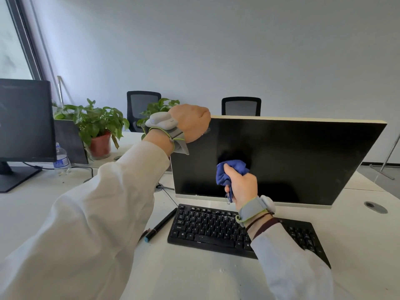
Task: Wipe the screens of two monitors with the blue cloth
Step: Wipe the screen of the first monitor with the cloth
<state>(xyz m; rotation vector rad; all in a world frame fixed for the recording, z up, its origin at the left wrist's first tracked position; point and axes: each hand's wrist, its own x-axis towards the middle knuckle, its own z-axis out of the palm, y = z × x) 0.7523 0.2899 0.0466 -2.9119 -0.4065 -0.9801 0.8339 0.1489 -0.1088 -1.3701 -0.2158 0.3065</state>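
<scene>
Gripping monitor top-left corner, left hand. Clutching blue cloth against screen left-of-centre, right hand. Most screen width off to the right.

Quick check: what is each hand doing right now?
Left hand: grips the white-framed monitor's top corner.
Right hand: holds the bunched blue cloth against its screen.

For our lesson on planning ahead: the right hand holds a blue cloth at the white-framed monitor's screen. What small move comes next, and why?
Probably sweep the bunched blue cloth sideways across the white-framed monitor's black screen. The right hand grips it near the lower middle, broad glass lies either side, and the left hand steadies the top left corner.
</scene>
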